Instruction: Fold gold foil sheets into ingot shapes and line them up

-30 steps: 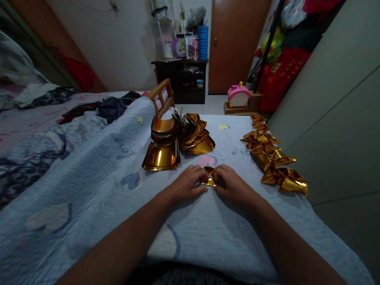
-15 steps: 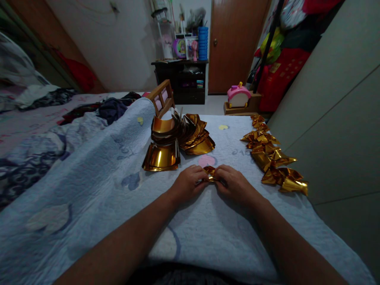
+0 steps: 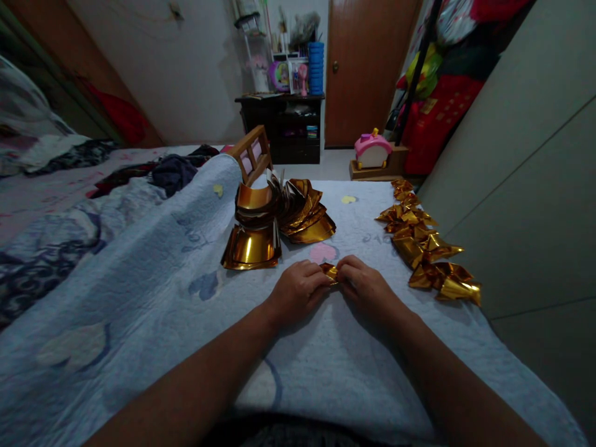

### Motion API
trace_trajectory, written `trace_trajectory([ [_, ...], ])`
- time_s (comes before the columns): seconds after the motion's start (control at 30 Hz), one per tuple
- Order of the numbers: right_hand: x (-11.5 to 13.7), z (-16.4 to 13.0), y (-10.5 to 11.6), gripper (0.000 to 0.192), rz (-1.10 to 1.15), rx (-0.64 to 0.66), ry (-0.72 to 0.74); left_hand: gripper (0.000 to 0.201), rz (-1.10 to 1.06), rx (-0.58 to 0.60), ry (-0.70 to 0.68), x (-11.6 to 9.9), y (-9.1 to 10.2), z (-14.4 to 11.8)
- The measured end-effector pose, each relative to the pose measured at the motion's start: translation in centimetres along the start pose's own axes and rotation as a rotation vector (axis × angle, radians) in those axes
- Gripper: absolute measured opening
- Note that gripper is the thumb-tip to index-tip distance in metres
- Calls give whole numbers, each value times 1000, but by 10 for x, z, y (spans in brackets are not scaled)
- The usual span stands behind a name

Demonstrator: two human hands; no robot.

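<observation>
A small piece of gold foil paper point(image 3: 330, 273) is pinched between my two hands, low over the blue quilt point(image 3: 354, 366). My left hand point(image 3: 300, 288) grips its left end, with the fingers closed. At the right end, my right hand point(image 3: 365, 282) has thumb and fingers pressed together on it. Parts of the piece are hidden under the fingertips. Just beyond my left hand lie fanned stacks of flat gold foil sheets point(image 3: 254, 247). Off to the right, folded gold foil pieces point(image 3: 421, 245) form a row along the quilt's edge.
A wooden rail point(image 3: 251, 155) stands behind the stacks. Crumpled bedding and clothes point(image 3: 172, 174) lie at left. Past the far edge are a pink toy point(image 3: 372, 151) and a dark shelf unit point(image 3: 282, 127). A pale cabinet side point(image 3: 535, 205) borders the right.
My fingers have shifted a little on the foil, and its middle looks more folded or twisted. The view has moved slightly; the stacks and the row stay in place.
</observation>
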State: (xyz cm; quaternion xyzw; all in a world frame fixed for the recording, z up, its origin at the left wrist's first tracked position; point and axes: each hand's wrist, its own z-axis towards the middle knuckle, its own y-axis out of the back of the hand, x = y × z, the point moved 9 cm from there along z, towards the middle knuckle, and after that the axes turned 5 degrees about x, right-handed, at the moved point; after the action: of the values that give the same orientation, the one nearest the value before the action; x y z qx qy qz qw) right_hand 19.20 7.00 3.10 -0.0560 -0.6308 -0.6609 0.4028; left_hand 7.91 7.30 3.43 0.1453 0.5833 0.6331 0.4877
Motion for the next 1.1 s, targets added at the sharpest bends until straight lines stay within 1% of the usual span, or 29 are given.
trace_trajectory([
  [0.03,-1,0,2,16,5,-15,-3,11,-2,7,1,0,0,-1],
  [0.07,-1,-1,3,16,12,-30,-5,13,-5,3,13,1,1,-1],
  [0.13,-1,-1,5,16,25,-57,2,26,-16,-44,70,7,6,-3],
  [0.2,-1,-1,6,16,37,-78,24,31,-60,-95,132,16,11,-4],
  [0.27,0,0,5,16,44,-85,50,31,-132,-107,176,23,11,-3],
  [0.33,0,0,3,16,47,-76,61,29,-197,-91,221,30,8,-3],
  [0.43,-2,1,0,15,50,-53,63,25,-240,-87,277,36,6,-3],
  [0.5,-2,2,-2,15,41,-32,64,22,-239,-99,257,36,8,-3],
  [0.6,-1,3,-5,16,-37,6,77,17,-210,-78,151,28,6,-2],
  [0.7,2,3,-7,17,-121,36,80,14,-135,-57,65,21,4,-2],
  [0.9,6,2,-5,17,-160,63,5,8,29,-56,-9,10,4,-3],
  [1.0,7,1,-8,16,-174,73,18,8,67,-45,-44,6,3,-3],
  [1.1,7,1,-11,13,-189,87,46,8,58,-53,-51,6,4,-3],
])
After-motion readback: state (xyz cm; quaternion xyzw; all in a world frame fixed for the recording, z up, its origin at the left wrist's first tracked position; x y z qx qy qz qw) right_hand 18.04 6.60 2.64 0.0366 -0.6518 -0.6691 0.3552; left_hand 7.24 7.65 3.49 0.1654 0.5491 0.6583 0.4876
